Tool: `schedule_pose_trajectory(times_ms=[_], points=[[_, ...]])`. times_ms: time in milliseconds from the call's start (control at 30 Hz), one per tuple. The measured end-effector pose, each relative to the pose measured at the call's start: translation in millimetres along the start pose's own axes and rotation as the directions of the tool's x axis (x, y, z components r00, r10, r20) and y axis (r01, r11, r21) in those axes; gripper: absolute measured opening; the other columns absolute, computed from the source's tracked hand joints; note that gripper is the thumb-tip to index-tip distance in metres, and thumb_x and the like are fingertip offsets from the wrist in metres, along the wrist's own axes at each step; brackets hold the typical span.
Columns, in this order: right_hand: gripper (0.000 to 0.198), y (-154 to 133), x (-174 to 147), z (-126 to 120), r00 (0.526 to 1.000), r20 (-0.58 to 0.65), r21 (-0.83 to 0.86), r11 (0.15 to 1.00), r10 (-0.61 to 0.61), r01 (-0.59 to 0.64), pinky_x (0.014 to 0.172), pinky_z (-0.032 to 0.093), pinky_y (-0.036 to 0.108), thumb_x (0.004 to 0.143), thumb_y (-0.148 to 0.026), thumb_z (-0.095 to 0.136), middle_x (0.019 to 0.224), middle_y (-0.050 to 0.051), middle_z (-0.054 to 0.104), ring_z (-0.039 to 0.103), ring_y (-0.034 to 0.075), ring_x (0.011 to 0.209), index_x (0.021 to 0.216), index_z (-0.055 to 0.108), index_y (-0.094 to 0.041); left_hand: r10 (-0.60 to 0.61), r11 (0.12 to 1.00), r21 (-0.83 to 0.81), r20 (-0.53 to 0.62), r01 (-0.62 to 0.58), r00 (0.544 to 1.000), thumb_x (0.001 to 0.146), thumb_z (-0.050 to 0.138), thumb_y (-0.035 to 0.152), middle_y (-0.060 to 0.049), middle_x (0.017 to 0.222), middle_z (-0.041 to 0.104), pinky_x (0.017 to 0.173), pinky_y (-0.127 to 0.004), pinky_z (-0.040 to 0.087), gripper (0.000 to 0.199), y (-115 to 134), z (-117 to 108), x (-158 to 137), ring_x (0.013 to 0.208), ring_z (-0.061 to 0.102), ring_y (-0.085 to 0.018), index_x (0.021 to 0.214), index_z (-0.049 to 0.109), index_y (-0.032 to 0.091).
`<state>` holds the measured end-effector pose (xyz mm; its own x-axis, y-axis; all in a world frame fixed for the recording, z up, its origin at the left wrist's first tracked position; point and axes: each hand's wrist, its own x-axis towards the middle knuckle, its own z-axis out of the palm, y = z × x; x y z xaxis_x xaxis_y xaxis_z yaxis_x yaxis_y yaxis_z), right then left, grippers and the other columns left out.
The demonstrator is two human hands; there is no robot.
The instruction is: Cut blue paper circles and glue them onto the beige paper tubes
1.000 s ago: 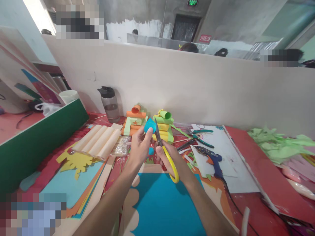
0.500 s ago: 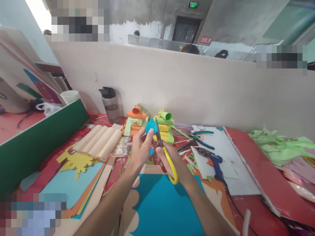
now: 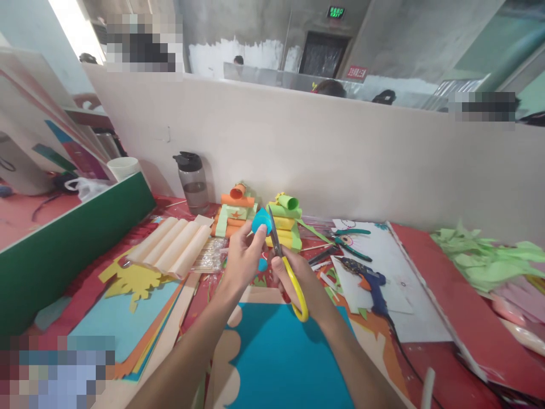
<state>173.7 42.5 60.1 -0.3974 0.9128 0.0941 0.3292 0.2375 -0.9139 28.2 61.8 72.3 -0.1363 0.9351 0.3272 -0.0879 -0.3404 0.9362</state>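
Note:
Between its thumb and fingers my left hand (image 3: 247, 244) pinches a small blue paper piece (image 3: 261, 218), rounded with a pointed top. My right hand (image 3: 296, 275) is closed around the handles of yellow-handled scissors (image 3: 293, 287). Their blades point up and stand close beside the right edge of the piece; I cannot tell whether they touch it. Under my forearms lies a large blue sheet (image 3: 289, 352) next to a scalloped peach paper (image 3: 225, 363). Behind my hands stand an orange rolled-paper figure (image 3: 236, 210) and a green and yellow one (image 3: 287, 218).
A water bottle (image 3: 191, 182) stands by the white partition (image 3: 323, 147). On the left are peach paper rolls (image 3: 172, 244) and coloured sheets (image 3: 114, 329). On the right lie pliers (image 3: 351, 247), a corded glue gun (image 3: 374, 289) and green crepe paper (image 3: 481, 250).
My hands, the scissors and the blue piece keep nearly the same positions. The whole view has shifted slightly.

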Motion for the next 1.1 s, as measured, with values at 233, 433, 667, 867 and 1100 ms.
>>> schedule_pose_trajectory(times_ms=[233, 433, 667, 867, 1100], points=[[0.032, -5, 1, -5, 1.000, 0.000, -0.019, 1.000, -0.001, 0.001, 0.049, 0.038, 0.022, 0.100, -0.053, 0.050, 0.063, -0.004, 0.050, 0.048, 0.013, 0.052, 0.088, 0.051, -0.022, 0.005, 0.998, 0.061, 0.034, -0.007, 0.999, 0.095, 0.057, 0.039, 0.004, 0.063, 0.049, 0.054, -0.020, 0.039, 0.030, -1, -4, 1, 0.058, 0.046, -0.010, 0.073, 0.054, 0.018], [0.035, -6, 1, -4, 1.000, 0.003, -0.005, 1.000, 0.014, -0.014, 0.049, 0.039, 0.022, 0.098, -0.055, 0.050, 0.065, -0.003, 0.052, 0.049, 0.013, 0.053, 0.084, 0.048, -0.023, -0.005, 0.997, 0.074, 0.036, 0.002, 0.999, 0.095, 0.056, 0.042, 0.004, 0.061, 0.048, 0.052, -0.021, 0.038, 0.032, 0, -5, 1, 0.058, 0.046, -0.011, 0.074, 0.054, 0.018], [0.037, -6, 1, -9, 1.000, 0.014, -0.036, 0.999, 0.011, -0.010, 0.049, 0.039, 0.022, 0.098, -0.058, 0.048, 0.067, -0.003, 0.052, 0.048, 0.013, 0.053, 0.088, 0.050, -0.022, -0.023, 0.996, 0.093, 0.091, 0.015, 0.996, 0.094, 0.056, 0.043, 0.003, 0.061, 0.050, 0.055, -0.021, 0.039, 0.033, 0, -9, 3, 0.060, 0.046, -0.011, 0.073, 0.053, 0.018], [0.036, -7, 1, -12, 1.000, 0.016, -0.062, 0.998, 0.021, -0.020, 0.050, 0.039, 0.021, 0.098, -0.056, 0.050, 0.067, -0.003, 0.052, 0.048, 0.013, 0.054, 0.089, 0.051, -0.022, -0.044, 0.995, 0.089, 0.132, 0.032, 0.990, 0.094, 0.056, 0.041, 0.004, 0.062, 0.050, 0.058, -0.022, 0.039, 0.030, 0, -13, 6, 0.060, 0.048, -0.011, 0.076, 0.055, 0.018], [0.039, -7, 0, -13, 1.000, 0.007, -0.071, 0.997, 0.026, -0.026, 0.050, 0.039, 0.021, 0.097, -0.059, 0.050, 0.068, -0.002, 0.053, 0.048, 0.013, 0.055, 0.090, 0.053, -0.021, -0.022, 0.996, 0.089, 0.175, 0.006, 0.984, 0.095, 0.055, 0.040, 0.004, 0.063, 0.049, 0.059, -0.022, 0.039, 0.031, 2, -16, 7, 0.061, 0.047, -0.011, 0.074, 0.053, 0.017]])
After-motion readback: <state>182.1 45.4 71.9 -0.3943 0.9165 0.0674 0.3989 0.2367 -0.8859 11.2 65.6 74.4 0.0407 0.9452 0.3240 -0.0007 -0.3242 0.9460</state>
